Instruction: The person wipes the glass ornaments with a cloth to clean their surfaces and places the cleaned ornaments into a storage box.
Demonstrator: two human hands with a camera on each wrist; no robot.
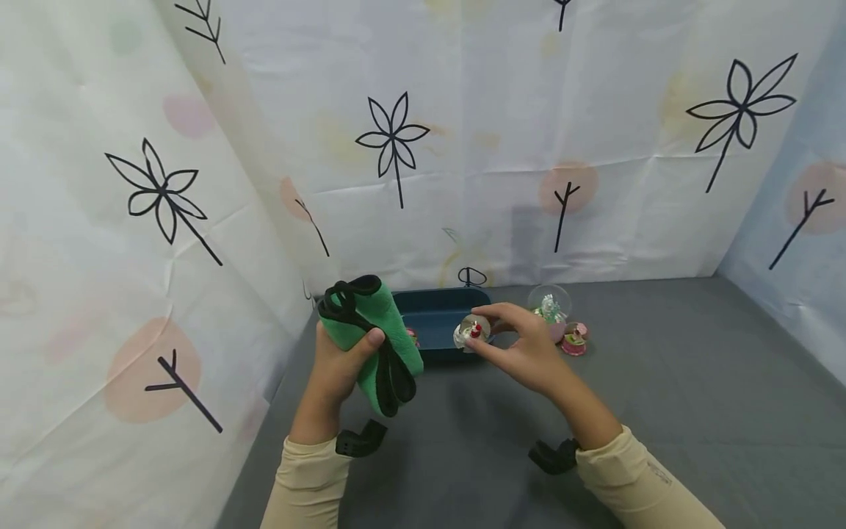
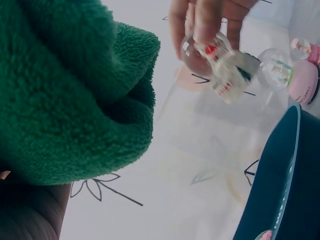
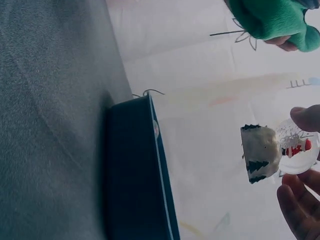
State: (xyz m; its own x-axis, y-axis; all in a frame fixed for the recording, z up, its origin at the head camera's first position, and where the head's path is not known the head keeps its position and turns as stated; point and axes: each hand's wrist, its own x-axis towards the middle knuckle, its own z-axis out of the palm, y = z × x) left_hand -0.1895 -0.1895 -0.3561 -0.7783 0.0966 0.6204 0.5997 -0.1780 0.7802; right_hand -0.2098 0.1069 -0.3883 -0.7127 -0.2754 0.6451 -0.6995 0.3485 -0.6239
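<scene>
My left hand (image 1: pixel 337 367) grips a folded green towel (image 1: pixel 396 334) with black edging, the thumb pressed across its front. To the right of it, my right hand (image 1: pixel 529 351) pinches a small snow globe (image 1: pixel 472 332) by its clear dome, between thumb and fingers. That globe has a white base with dark green trees, seen in the right wrist view, and a red and white figure inside the dome. It is held tilted in the air, apart from the towel. In the left wrist view the towel (image 2: pixel 75 110) fills the left side and covers most of the left hand.
A dark blue tray (image 1: pixel 436 301) stands behind the hands, near the back wall; something small and pink (image 1: pixel 413 336) shows at its left. Right of the tray are a pink-based snow globe (image 1: pixel 555 330) and a small pink and green ornament (image 1: pixel 574 339). Patterned white cloth walls surround the grey table (image 1: pixel 661 367).
</scene>
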